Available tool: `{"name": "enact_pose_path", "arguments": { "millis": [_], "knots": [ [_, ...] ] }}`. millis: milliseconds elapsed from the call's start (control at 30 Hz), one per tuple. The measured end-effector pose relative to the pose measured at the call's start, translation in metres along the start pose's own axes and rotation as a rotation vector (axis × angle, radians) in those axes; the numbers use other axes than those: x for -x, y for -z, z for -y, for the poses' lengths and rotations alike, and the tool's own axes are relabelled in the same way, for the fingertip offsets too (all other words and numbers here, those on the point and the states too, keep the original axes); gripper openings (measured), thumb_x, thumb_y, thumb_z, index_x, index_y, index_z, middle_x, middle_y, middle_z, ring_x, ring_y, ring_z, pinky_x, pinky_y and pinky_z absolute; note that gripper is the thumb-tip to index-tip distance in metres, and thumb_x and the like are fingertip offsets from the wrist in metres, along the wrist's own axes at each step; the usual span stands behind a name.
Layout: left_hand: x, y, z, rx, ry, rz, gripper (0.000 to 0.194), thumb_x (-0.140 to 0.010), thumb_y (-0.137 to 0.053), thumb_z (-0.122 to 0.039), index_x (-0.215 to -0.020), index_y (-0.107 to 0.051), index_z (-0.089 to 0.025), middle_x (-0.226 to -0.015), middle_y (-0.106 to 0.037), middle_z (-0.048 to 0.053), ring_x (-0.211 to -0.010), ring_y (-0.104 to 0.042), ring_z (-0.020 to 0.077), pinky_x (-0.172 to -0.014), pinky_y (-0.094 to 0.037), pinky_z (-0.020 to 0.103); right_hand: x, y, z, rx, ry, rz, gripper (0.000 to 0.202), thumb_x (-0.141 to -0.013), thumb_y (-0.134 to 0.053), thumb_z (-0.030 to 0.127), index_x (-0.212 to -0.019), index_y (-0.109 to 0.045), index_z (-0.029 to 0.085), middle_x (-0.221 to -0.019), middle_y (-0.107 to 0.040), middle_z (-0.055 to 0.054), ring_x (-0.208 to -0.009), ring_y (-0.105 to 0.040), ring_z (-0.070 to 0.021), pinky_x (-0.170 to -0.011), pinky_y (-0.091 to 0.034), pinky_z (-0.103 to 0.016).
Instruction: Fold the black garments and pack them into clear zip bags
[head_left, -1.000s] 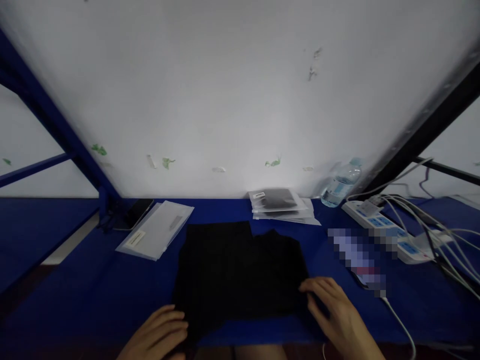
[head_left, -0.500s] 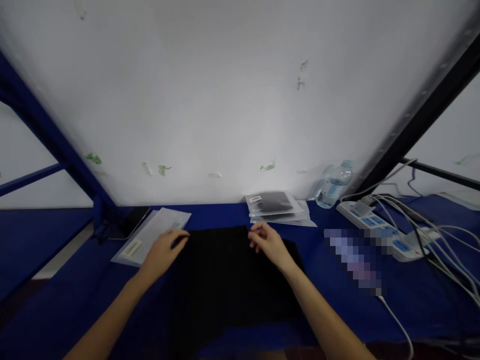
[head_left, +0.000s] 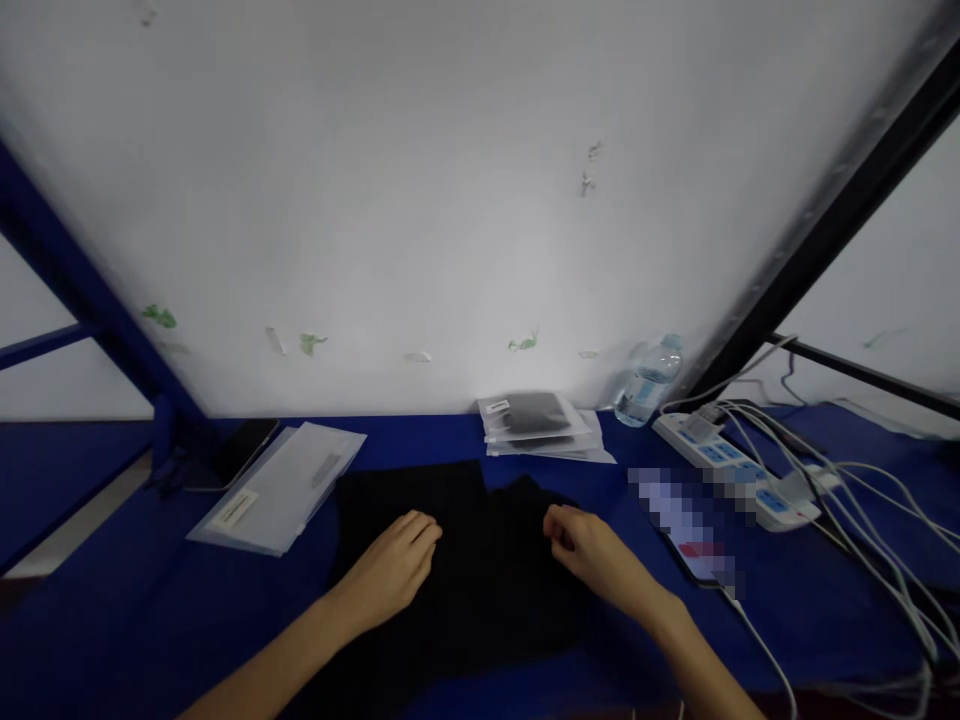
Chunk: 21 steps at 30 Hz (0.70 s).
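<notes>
A black cloth (head_left: 480, 600), perhaps a garment, lies spread on the blue table in front of me, its upper right part bunched a little. My left hand (head_left: 401, 562) rests on its left half, palm down, with the fingers stretched out flat. At the right side of the cloth, my right hand (head_left: 592, 550) has curled fingers pinching the fabric. How the cloth is folded cannot be made out in the dark.
At left lie flat zip bags (head_left: 289, 490) beside a dark phone (head_left: 244, 447). Bags with dark contents (head_left: 532, 415) sit at the back, near a water bottle (head_left: 649, 385). A power strip (head_left: 731, 465) with cables and a charging phone (head_left: 686, 530) lie at right.
My left hand has moved from the cloth's upper left corner onto its middle left. My right hand has shifted right and down, and the fabric near it is now bunched.
</notes>
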<state>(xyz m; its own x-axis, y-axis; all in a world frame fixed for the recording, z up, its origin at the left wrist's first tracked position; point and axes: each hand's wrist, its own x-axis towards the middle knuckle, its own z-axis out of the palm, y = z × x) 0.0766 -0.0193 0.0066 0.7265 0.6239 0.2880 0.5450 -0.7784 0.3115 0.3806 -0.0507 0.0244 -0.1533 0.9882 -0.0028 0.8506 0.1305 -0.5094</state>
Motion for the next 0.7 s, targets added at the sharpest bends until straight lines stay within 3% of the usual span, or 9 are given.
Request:
{"name": "enact_pose_path", "arguments": {
  "millis": [133,233,333,400,467,567,633,700],
  "knots": [
    [-0.011,-0.001,0.012,-0.033,-0.016,0.002,0.034,-0.098,-0.037,-0.020,-0.129,-0.050,-0.020,-0.128,-0.058,0.008,-0.129,-0.046,0.0252,-0.106,-0.040,0.047,-0.001,-0.004,-0.004,-0.019,0.026,0.012,0.041,-0.080,-0.042,0.012,-0.116,-0.059,0.022,-0.087,-0.062,-0.004,-0.073,-0.060,-0.0160,-0.070,-0.042,-0.027],
    [-0.033,0.000,0.024,-0.059,0.000,0.038,0.045,-0.101,-0.031,-0.025,-0.146,-0.032,-0.027,-0.148,-0.042,0.006,-0.142,-0.024,0.0259,-0.111,-0.031,0.052,-0.003,-0.006,-0.010,-0.052,0.053,-0.016,0.064,-0.084,-0.042,0.015,-0.146,-0.031,0.025,-0.086,-0.062,-0.003,-0.077,-0.062,-0.0178,-0.075,-0.044,-0.030],
    [-0.065,-0.004,0.033,-0.073,0.045,0.101,0.045,-0.102,-0.029,-0.033,-0.147,-0.029,-0.030,-0.155,-0.029,0.003,-0.144,-0.017,0.0264,-0.112,-0.025,0.053,-0.009,-0.012,-0.016,-0.074,0.010,-0.076,0.071,-0.088,-0.042,0.022,-0.151,-0.009,0.022,-0.073,-0.060,0.001,-0.068,-0.062,-0.0189,-0.069,-0.046,-0.030],
    [-0.084,-0.009,0.036,-0.078,0.074,0.130,0.046,-0.102,-0.030,-0.040,-0.145,-0.035,-0.028,-0.154,-0.032,0.005,-0.143,-0.021,0.0285,-0.112,-0.024,0.055,-0.014,-0.016,-0.017,-0.053,-0.069,-0.121,0.069,-0.091,-0.042,0.029,-0.151,-0.010,0.017,-0.065,-0.059,0.002,-0.063,-0.063,-0.0208,-0.064,-0.047,-0.032],
    [-0.093,-0.012,0.033,-0.084,0.086,0.130,0.048,-0.101,-0.031,-0.044,-0.145,-0.037,-0.026,-0.153,-0.033,0.008,-0.142,-0.021,0.0305,-0.112,-0.021,0.057,-0.015,-0.018,-0.013,0.026,-0.121,-0.240,0.062,-0.093,-0.040,0.033,-0.149,-0.020,0.012,-0.069,-0.063,-0.002,-0.066,-0.065,-0.0234,-0.064,-0.049,-0.035],
    [-0.083,-0.011,0.019,-0.092,0.056,0.086,0.052,-0.100,-0.032,-0.045,-0.149,-0.027,-0.026,-0.155,-0.028,0.006,-0.144,-0.013,0.0290,-0.114,-0.016,0.057,-0.011,-0.017,0.001,0.150,0.015,-0.438,0.047,-0.096,-0.037,0.033,-0.140,-0.040,0.017,-0.105,-0.067,-0.014,-0.098,-0.064,-0.0264,-0.084,-0.050,-0.042],
    [-0.062,-0.005,0.006,-0.086,0.006,0.087,0.053,-0.100,-0.034,-0.045,-0.149,-0.023,-0.030,-0.155,-0.028,0.003,-0.145,-0.012,0.0274,-0.114,-0.016,0.057,-0.008,-0.016,0.011,0.170,0.175,-0.418,0.042,-0.097,-0.037,0.033,-0.138,-0.045,0.024,-0.132,-0.056,-0.011,-0.124,-0.050,-0.0253,-0.100,-0.043,-0.044],
    [-0.034,0.001,-0.005,-0.095,-0.008,0.107,0.053,-0.099,-0.037,-0.044,-0.149,-0.022,-0.035,-0.155,-0.027,0.000,-0.145,-0.014,0.0285,-0.113,-0.017,0.059,-0.007,-0.019,0.015,0.169,0.236,-0.312,0.044,-0.098,-0.037,0.038,-0.140,-0.042,0.028,-0.146,-0.043,-0.006,-0.136,-0.036,-0.0242,-0.106,-0.038,-0.044]
  ]
}}
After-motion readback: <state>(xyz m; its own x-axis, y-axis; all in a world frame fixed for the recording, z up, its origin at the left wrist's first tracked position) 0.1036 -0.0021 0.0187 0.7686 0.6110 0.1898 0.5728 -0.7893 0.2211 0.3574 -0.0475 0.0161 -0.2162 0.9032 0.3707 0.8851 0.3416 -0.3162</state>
